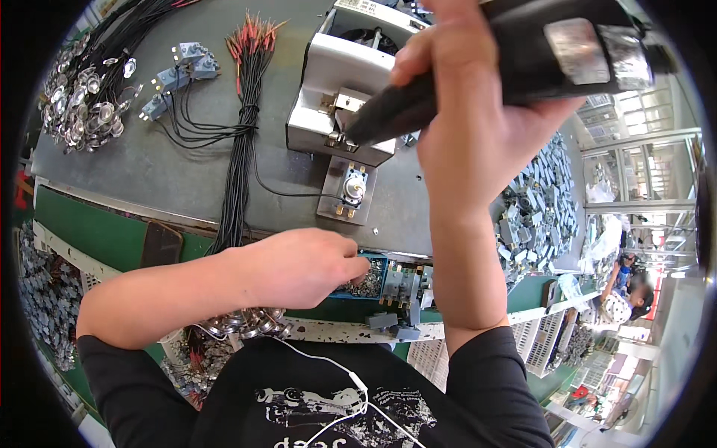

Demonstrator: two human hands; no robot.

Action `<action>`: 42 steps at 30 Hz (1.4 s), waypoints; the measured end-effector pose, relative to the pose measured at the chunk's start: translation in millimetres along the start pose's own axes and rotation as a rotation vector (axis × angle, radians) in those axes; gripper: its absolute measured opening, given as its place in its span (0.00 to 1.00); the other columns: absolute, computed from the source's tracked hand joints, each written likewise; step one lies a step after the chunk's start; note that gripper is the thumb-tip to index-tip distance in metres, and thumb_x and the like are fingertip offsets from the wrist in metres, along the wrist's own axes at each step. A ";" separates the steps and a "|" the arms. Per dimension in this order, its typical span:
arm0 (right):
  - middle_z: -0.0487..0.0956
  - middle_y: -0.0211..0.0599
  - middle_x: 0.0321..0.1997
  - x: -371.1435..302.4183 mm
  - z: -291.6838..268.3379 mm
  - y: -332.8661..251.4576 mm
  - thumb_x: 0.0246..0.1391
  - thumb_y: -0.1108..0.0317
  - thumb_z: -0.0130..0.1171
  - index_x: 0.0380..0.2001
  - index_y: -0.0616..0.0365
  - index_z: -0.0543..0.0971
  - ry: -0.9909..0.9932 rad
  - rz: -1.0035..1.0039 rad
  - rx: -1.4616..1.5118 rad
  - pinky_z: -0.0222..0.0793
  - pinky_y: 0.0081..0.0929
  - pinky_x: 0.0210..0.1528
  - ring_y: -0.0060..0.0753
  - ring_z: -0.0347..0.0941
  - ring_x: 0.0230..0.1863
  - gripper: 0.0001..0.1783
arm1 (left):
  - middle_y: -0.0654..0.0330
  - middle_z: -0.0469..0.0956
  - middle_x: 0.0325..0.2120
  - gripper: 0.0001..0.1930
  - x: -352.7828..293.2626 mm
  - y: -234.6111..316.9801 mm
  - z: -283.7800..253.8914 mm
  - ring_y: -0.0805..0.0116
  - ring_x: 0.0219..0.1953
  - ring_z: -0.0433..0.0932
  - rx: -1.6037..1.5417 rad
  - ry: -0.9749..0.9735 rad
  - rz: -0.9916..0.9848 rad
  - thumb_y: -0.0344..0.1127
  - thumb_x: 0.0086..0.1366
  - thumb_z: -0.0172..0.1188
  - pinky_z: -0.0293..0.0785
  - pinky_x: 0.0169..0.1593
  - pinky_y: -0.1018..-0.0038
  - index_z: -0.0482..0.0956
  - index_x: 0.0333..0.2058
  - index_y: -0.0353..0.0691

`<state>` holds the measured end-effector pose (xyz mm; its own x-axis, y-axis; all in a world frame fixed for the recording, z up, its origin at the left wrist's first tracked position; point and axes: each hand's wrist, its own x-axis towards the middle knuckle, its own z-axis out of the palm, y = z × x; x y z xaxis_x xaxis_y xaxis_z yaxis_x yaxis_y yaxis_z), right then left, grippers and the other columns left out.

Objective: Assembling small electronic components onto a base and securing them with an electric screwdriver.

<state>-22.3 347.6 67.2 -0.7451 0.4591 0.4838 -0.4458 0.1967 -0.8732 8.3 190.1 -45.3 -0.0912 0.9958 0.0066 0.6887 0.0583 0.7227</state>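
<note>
My right hand (470, 97) grips a black electric screwdriver (523, 56) whose tapered nose points down-left at the front of a white box-shaped machine (321, 71). The tip is at the small metal outlet on its front, where a screw is too small to make out. Just in front, a metal fixture plate (328, 205) carries a small part with a round metal disc (353, 187), and one black wire runs to it. My left hand (321, 265) has its fingers curled together at a blue tray (383, 267) of small metal pieces (367, 286); what they pinch is hidden.
A bundle of black wires with red ends (243, 134) lies left of the machine. Grey switch-like parts (190, 63) and round metal discs (82, 104) sit farther left. A heap of grey parts (534, 216) covers the right side. A person (627, 295) is far right.
</note>
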 end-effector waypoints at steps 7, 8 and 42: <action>0.80 0.39 0.36 40.8 32.5 64.9 0.58 0.83 0.65 0.58 0.64 0.63 -0.226 -0.796 0.821 0.76 0.20 0.27 0.24 0.79 0.28 0.29 | 0.50 0.79 0.31 0.08 0.0 -1.9 -2.2 0.48 0.37 0.83 0.057 0.074 0.012 0.30 0.62 0.59 0.81 0.43 0.56 0.79 0.39 0.35; 0.80 0.39 0.38 43.3 37.1 60.3 0.57 0.84 0.65 0.63 0.62 0.55 -0.255 -0.846 0.859 0.76 0.19 0.29 0.24 0.79 0.31 0.38 | 0.50 0.79 0.31 0.08 -1.2 -2.2 -2.5 0.48 0.37 0.83 0.053 0.097 0.034 0.30 0.62 0.59 0.81 0.43 0.56 0.79 0.39 0.35; 0.79 0.34 0.27 -5.5 -12.1 -48.4 0.56 0.80 0.69 0.39 0.64 0.77 0.223 0.254 0.111 0.74 0.22 0.23 0.22 0.75 0.20 0.11 | 0.63 0.76 0.34 0.06 7.8 -35.0 -22.5 0.60 0.42 0.76 0.283 0.511 -0.078 0.33 0.61 0.68 0.72 0.49 0.63 0.79 0.34 0.43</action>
<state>9.3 346.0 106.1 -0.7175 0.6620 0.2168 -0.3206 -0.0375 -0.9465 -32.7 194.3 -55.0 -0.4359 0.8316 0.3442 0.8247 0.2160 0.5226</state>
